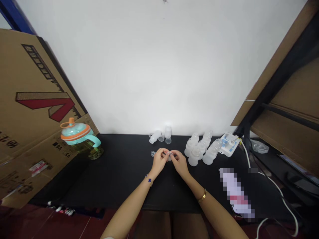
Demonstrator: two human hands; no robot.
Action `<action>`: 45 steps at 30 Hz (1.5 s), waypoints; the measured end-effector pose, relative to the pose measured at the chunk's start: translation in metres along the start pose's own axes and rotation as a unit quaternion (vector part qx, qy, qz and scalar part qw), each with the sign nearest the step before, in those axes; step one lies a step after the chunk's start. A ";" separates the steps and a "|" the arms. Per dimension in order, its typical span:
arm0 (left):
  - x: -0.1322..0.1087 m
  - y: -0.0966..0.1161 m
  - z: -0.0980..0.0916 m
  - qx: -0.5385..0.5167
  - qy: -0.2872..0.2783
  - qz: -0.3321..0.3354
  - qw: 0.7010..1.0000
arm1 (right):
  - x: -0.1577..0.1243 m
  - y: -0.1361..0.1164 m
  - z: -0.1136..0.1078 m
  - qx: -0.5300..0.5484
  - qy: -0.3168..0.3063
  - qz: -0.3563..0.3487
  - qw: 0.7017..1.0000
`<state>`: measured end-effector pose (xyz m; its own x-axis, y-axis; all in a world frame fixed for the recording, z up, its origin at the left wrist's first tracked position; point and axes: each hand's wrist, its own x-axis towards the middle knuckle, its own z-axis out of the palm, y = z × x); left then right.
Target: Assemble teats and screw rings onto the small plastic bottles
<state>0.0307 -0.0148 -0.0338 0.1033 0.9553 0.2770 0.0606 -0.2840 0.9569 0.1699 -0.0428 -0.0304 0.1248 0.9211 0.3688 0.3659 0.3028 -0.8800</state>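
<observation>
A small clear plastic piece [169, 156] is pinched between both hands, just above the middle of the black table [112, 186], towards its far edge. Its exact shape is hidden by the fingers. The left hand [159, 161] and the right hand [179, 162] are both closed around it, their fingertips [165, 154] meeting over the piece. A smaller clear bit [152, 153] sits just beyond the left hand, and I cannot tell whether it touches the fingers. A dark blue bracelet [149, 180] circles the left wrist, and a gold bracelet [202, 196] circles the right.

Along the far edge, straight ahead of the hands, a clear bottle [155, 136] lies on its side beside a small clear cup [161, 137] and an upright clear bottle [167, 134]. To the right stands a cluster of frosted plastic bottles [195, 147], and beyond them, at the far right of the table, a white device [229, 144] with blue labels and a white cable [246, 156] running from it. A pixelated object [235, 192] lies nearer the right edge. Off the left corner stands a large jug [79, 136] with a teal and orange lid, in front of a sheet of cardboard [32, 99]. A black shelf frame [274, 99] rises on the right, and a white wall [149, 66] fills the back.
</observation>
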 end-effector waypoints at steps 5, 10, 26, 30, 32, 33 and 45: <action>0.000 0.001 0.000 0.001 -0.003 0.000 1.000 | 0.000 0.000 0.000 0.005 0.001 -0.001 1.000; 0.001 0.001 0.000 0.006 -0.005 0.008 1.000 | 0.000 0.000 0.000 -0.004 0.003 0.000 1.000; 0.001 0.001 -0.001 0.010 -0.002 0.007 1.000 | 0.000 0.000 0.001 -0.007 -0.003 0.002 1.000; 0.001 0.000 -0.002 0.026 -0.003 0.018 0.999 | 0.000 0.001 0.001 -0.003 -0.003 0.001 1.000; 0.001 0.000 -0.002 0.029 -0.002 0.018 0.999 | 0.000 0.001 0.001 -0.005 -0.001 -0.002 1.000; 0.001 0.001 -0.002 0.029 -0.001 0.017 0.999 | 0.000 0.002 0.001 -0.006 0.000 -0.003 1.000; 0.001 0.002 -0.001 0.035 0.001 0.017 0.999 | 0.000 0.001 0.001 -0.004 0.002 -0.001 1.000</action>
<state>0.0294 -0.0147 -0.0319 0.1045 0.9451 0.3095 0.1273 -0.3214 0.9384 0.1692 -0.0426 -0.0317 0.1267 0.9196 0.3719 0.3733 0.3032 -0.8768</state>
